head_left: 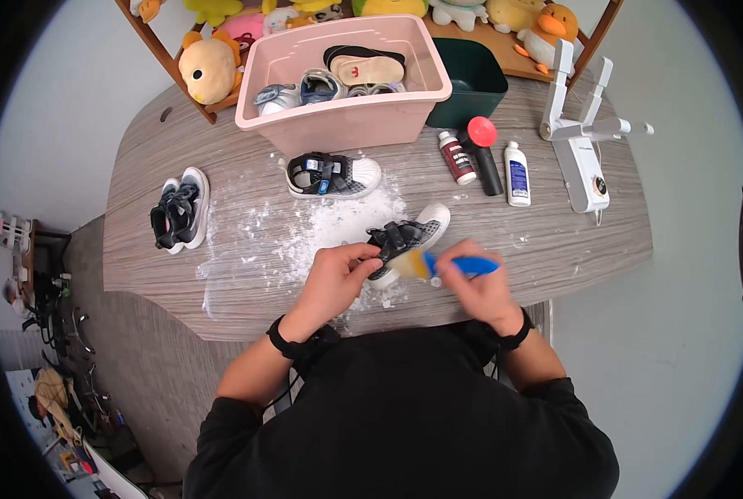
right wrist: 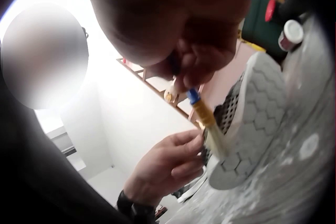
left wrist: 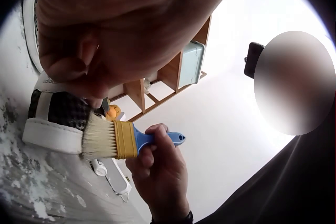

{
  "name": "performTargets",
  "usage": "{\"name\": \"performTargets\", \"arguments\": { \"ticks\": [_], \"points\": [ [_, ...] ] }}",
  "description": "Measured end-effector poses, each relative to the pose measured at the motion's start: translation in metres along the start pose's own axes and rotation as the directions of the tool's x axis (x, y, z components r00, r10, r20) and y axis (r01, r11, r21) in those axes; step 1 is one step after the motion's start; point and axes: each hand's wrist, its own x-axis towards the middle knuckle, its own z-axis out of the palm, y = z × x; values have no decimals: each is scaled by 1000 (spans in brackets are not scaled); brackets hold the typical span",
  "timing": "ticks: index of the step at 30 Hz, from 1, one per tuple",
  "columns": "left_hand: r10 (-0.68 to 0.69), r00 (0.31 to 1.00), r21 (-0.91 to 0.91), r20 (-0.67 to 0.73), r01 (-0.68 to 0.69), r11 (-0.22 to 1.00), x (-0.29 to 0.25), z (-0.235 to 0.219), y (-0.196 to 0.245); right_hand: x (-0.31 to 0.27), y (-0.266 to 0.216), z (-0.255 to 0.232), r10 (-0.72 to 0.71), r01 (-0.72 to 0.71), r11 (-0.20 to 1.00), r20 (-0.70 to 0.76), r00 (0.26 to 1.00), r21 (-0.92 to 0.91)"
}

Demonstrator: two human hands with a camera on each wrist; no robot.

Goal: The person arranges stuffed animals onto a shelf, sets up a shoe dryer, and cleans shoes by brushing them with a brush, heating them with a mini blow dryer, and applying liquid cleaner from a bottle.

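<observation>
A dark checked shoe with a white toe and sole is tilted on the table, its patterned sole showing in the right wrist view. My left hand pinches its upper near the heel. In my right hand is the blue handle of a brush, gripped between thumb and fingers. The pale bristles touch the shoe's side at the heel end. The shoe's mate lies behind it, toe to the right. White powder covers the table between and around them.
Behind stand a pink bin of shoes and a dark green bin. Two bottles and a black tool with a red head stand right of them. Another pair of shoes is at left, a white device at right.
</observation>
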Motion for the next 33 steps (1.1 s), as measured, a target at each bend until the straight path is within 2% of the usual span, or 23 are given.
{"name": "performTargets", "arguments": {
  "ticks": [1, 3, 4, 6, 7, 9, 10, 11, 12, 13, 14, 16, 17, 20, 21, 22, 23, 25, 27, 28, 29, 31, 33],
  "points": [
    [0, 1000, 0, -6, 0, 1000, -1, -1, 0, 2, 6, -6, -3, 3, 1000, 4, 1000, 1],
    [-20, 999, -46, -25, 19, 999, -1, -2, 1, 3, 14, -20, 37, -46, 999, -303, 952, -22],
    [-20, 999, -48, -26, 18, 999, 0, -3, 0, 3, 14, -24, 36, -45, 999, -302, 953, -24],
    [-154, 988, -243, 24, 156, 957, 4, -8, -6, 0, 9, -29, -86, 16, 984, -391, 917, -180],
    [-153, 988, -244, 25, 155, 957, 6, -11, -8, -1, 8, -28, -87, 16, 983, -391, 916, -182],
    [-196, 974, -503, 114, 227, 834, 9, -14, -13, -5, 4, -21, -101, 46, 986, -356, 929, -162],
    [-197, 974, -502, 116, 228, 834, 10, -14, -17, -5, 2, -15, -106, 59, 987, -337, 935, -147],
    [-211, 965, -576, 152, 260, 775, 11, -14, -22, -5, -2, -12, -105, 58, 987, -340, 935, -147],
    [-222, 957, -643, 189, 291, 709, 13, -14, -26, -5, -8, -11, -96, 81, 992, -167, 981, -93],
    [-222, 956, -641, 190, 292, 710, 14, -13, -29, -4, -14, -9, -96, 96, 995, 12, 995, -36],
    [-234, 952, -653, 197, 306, 693, 14, -13, -32, -2, -19, -8, -96, 96, 995, 11, 995, -35],
    [-246, 947, -664, 205, 320, 676, 14, -13, -33, -1, -25, -6, -94, 83, 995, 283, 954, 51],
    [-251, 942, -680, 221, 334, 653, 13, -13, -32, -1, -24, -7, -93, 82, 995, 281, 955, 52],
    [-240, 939, -704, 245, 343, 622, 10, -17, -28, 5, -5, -16, -18, -15, 987, 211, 977, 157],
    [-224, 942, -713, 250, 336, 616, 8, -20, -27, 10, 7, -21, 55, -47, 986, -42, 998, 160],
    [-224, 942, -714, 248, 334, 615, 7, -22, -26, 13, 16, -25, 126, -78, 982, -292, 948, 171],
    [-242, 950, -679, 199, 311, 665, 5, -24, -25, 15, 20, -31, 125, -77, 982, -291, 949, 170],
    [-253, 957, -641, 144, 285, 712, 3, -25, -16, 20, 26, -40, 97, -95, 995, -437, 894, 28],
    [-183, 983, -421, -17, 158, 893, -6, -23, -1, 9, 23, -32, 86, -64, 996, -424, 902, 67],
    [-186, 982, -421, -13, 164, 892, -12, -20, 8, 5, 11, -26, -38, 15, 997, -298, 954, -81],
    [-138, 990, -270, -8, 131, 954, -20, -16, 20, 2, 0, -21, -145, 111, 970, -150, 978, -216],
    [-2, 998, -18, 68, 4, 1000, -29, -6, 34, -1, -8, -14, -118, 91, 978, -136, 984, -190],
    [97, 981, 96, 168, -114, 989, -36, 1, 47, 0, -10, -10, -147, 102, 964, -172, 974, -245]
  ]
}}
